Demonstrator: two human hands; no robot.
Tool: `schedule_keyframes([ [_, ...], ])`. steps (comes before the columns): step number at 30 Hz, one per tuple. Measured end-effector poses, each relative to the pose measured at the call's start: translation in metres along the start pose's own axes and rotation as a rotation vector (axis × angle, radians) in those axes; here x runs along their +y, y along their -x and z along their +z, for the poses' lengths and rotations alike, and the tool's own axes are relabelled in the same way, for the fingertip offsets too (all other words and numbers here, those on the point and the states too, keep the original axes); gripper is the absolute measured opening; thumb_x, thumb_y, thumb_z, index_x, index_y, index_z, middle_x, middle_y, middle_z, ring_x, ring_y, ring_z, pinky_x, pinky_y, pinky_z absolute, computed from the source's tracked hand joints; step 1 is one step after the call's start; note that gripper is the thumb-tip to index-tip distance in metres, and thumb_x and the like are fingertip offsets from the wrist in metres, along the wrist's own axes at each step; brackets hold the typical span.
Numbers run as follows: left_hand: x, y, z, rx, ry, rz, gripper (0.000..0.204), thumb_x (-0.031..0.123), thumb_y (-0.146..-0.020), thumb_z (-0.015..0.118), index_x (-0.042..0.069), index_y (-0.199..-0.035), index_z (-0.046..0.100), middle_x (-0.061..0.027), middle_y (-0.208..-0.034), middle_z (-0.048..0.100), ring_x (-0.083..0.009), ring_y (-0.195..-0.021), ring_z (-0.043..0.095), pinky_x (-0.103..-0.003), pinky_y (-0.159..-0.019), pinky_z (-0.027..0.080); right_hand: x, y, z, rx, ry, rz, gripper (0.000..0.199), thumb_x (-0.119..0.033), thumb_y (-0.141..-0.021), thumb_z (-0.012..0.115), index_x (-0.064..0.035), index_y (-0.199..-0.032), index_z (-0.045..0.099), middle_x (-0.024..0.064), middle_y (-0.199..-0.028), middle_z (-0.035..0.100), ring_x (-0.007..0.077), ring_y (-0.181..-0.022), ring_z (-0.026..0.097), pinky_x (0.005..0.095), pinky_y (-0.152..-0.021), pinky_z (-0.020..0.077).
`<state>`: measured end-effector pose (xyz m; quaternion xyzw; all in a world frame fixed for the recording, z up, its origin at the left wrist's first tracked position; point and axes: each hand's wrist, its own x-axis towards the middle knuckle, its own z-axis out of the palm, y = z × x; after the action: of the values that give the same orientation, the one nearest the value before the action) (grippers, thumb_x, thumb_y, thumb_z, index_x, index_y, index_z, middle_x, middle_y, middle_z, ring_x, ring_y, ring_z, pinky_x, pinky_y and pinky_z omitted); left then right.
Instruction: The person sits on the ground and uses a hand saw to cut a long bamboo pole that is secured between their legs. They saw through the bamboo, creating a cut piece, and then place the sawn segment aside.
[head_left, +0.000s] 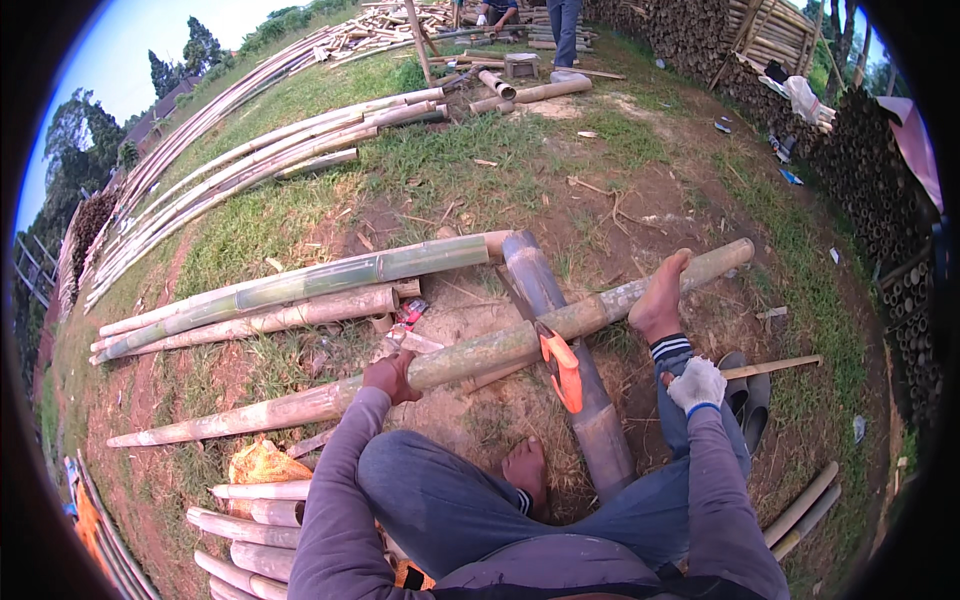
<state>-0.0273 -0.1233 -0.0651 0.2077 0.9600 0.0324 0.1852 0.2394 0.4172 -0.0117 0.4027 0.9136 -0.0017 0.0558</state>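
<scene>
A long bamboo pole [480, 360] slants from the lower left to the upper right, crossing over a thick dark bamboo log [600, 430]. My bare left hand [392, 377] is wrapped round the pole left of the crossing. At the pole's right part, my bare foot [660, 300] presses against it. An orange piece with a dark edge [564, 372] lies against the log beside the pole; its kind is unclear. Beside my right shin, my gloved right hand [696, 386] is closed at the end of a thin bamboo stick [775, 367] pointing right.
Several bamboo poles [290, 285] lie left of the log. Cut bamboo pieces [265, 545] and an orange sack [262, 462] are near my left side. Dark sandals [756, 405] sit right of my leg. Stacked bamboo [865, 190] lines the right. Another person [563, 30] stands far ahead.
</scene>
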Motion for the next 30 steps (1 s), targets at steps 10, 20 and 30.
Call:
schedule_keyframes([
  [10,0.003,-0.001,-0.002,-0.028,-0.023,-0.017,0.093,0.054,-0.067,0.093,0.029,-0.149,0.056,-0.0136,-0.135,0.073,-0.0376,-0.122,0.072,-0.054,-0.102,0.057,-0.003,0.004,-0.004,0.001,0.027,0.011,0.078,-0.056,-0.082,0.084,0.0001,-0.133,0.067,0.0203,-0.126,0.075,0.0353,-0.118,0.074,0.0475,-0.100,0.0593],
  [20,0.006,0.004,-0.003,0.037,-0.019,0.021,0.090,0.050,-0.065,0.095,0.020,-0.142,0.058,-0.0153,-0.125,0.075,-0.0377,-0.113,0.074,-0.049,-0.097,0.059,-0.002,0.004,-0.003,-0.001,0.033,0.019,0.074,-0.059,-0.082,0.083,-0.0015,-0.128,0.072,0.0201,-0.125,0.076,0.0347,-0.118,0.074,0.0472,-0.099,0.0589],
  [30,0.006,0.002,-0.004,0.007,-0.025,-0.008,0.090,0.050,-0.065,0.095,0.022,-0.142,0.058,-0.0139,-0.126,0.076,-0.0377,-0.114,0.074,-0.051,-0.097,0.058,-0.003,0.009,-0.006,0.055,0.022,0.009,0.066,-0.056,-0.081,0.084,-0.0032,-0.120,0.076,0.0202,-0.121,0.077,0.0355,-0.116,0.075,0.0472,-0.098,0.0591],
])
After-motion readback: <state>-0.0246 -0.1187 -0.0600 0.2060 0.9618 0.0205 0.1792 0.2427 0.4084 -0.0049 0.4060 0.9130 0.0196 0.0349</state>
